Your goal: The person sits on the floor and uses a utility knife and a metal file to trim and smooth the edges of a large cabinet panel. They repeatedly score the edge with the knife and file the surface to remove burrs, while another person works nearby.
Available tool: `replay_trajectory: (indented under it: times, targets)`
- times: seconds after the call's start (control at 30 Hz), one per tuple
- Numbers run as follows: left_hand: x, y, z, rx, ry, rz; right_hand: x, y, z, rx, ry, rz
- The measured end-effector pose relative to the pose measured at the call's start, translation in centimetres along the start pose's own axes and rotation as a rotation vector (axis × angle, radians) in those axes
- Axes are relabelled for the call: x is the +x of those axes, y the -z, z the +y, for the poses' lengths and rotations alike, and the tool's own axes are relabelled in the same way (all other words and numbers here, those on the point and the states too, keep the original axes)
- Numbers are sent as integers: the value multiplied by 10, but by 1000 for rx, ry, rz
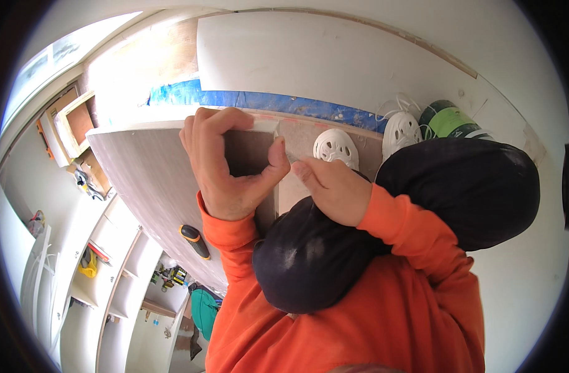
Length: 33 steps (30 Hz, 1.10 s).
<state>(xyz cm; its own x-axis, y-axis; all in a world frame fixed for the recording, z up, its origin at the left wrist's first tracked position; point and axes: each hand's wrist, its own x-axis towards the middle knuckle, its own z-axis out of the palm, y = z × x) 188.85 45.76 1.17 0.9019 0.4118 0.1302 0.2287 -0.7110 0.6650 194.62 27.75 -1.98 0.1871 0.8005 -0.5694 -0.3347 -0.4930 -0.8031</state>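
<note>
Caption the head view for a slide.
Left hand and right hand close together at the corner of a grey panel; on it, an orange-and-black tool.

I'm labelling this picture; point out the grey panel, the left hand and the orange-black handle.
Grey panel (149,180): head view, on its broad face.
Left hand (214,174): head view, on its middle.
Orange-black handle (195,242): head view, on its middle.

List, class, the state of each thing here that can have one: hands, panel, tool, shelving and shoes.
Left hand: fingers curled, gap before the thumb.
Right hand: fingers pinched near the left thumb; anything held is unclear.
Grey panel: broad face up.
Black-and-yellow tool: lying on the panel.
White shelving: open-fronted, holding items.
White shoes: soles down, apart.
</note>
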Motion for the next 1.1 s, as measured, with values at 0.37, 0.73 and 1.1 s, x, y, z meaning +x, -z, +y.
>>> replay_trajectory:
  times: [0.37,0.73,1.1]
  targets:
    - [2,-4,4,300,-127,-76,-55,31,-9,-18,-238,349]
    - [-5,-7,-1,216,-191,72,-114,57,-111,-309,-50,290]
    - [-16,2,6,269,-109,174,-47,99,-114,-183,-184,-34]
